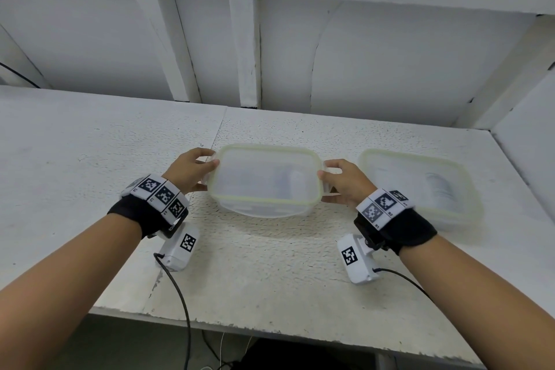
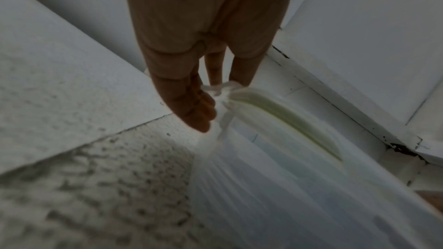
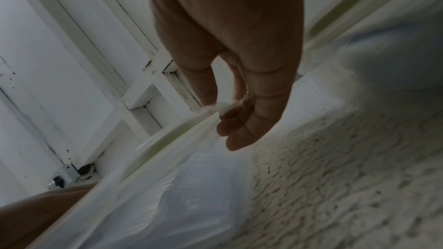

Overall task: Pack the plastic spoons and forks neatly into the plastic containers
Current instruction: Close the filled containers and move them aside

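Note:
A translucent plastic container (image 1: 264, 180) with a pale green seal and its lid on sits mid-table; faint white cutlery shows through the lid. My left hand (image 1: 192, 170) pinches the latch flap at its left end, with the fingers (image 2: 203, 109) curled at the lid edge (image 2: 287, 118). My right hand (image 1: 339, 180) pinches the flap at its right end, thumb and fingers (image 3: 230, 120) closed on the lid rim (image 3: 167, 139). A second lidded container (image 1: 420, 186) stands to the right, with stacked white cutlery dimly visible inside.
The white textured table (image 1: 255, 264) ends at a front edge near me. A white panelled wall (image 1: 270, 39) rises close behind the containers, and a side wall (image 1: 528, 135) closes the right. Cables hang from the wrist cameras over the front edge.

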The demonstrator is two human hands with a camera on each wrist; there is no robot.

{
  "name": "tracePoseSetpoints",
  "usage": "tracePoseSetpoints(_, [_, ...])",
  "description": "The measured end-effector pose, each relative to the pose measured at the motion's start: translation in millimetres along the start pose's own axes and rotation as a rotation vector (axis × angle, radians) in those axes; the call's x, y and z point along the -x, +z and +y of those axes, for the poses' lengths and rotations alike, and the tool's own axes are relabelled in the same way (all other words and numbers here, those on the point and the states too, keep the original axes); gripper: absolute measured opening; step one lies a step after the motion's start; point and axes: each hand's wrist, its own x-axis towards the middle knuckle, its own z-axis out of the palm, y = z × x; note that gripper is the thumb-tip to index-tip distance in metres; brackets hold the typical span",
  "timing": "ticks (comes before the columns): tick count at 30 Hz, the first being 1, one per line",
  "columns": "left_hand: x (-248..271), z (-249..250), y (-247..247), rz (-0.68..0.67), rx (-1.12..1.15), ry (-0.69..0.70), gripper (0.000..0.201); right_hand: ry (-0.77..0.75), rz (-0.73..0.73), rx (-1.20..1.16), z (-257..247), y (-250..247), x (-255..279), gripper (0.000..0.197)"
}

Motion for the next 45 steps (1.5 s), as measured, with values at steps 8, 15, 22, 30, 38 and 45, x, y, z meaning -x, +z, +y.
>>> tracePoseSetpoints(8, [-12, 19, 3, 0.03, -0.24, 0.053, 0.027, -0.013, 0.043, -0.032, -6, 0, -2, 0.041])
tracePoseSetpoints(15, [-13, 21, 4, 0.031, -0.226, 0.035, 0.024, -0.001, 0.013, 0.014, -6, -4, -1, 0.039])
tracePoseSetpoints(22, [-14, 27, 8, 0.087, -0.363, 0.135, 0.029, 0.004, 0.017, 0.063, -12, -2, -3, 0.034])
tracePoseSetpoints(30, [-17, 29, 2, 0.038, -0.366, 0.023, 0.028, 0.022, 0.018, 0.141, -14, 2, -3, 0.039])
tracePoseSetpoints(38, [-21, 35, 1, 0.056, -0.495, 0.022, 0.032, -0.035, 0.055, 0.44, -22, 0, -3, 0.044])
tracePoseSetpoints(45, [-15, 29, 4, 0.12, -0.58, 0.03, 0.021, -0.138, 0.126, 0.685, -27, 8, -1, 0.037])
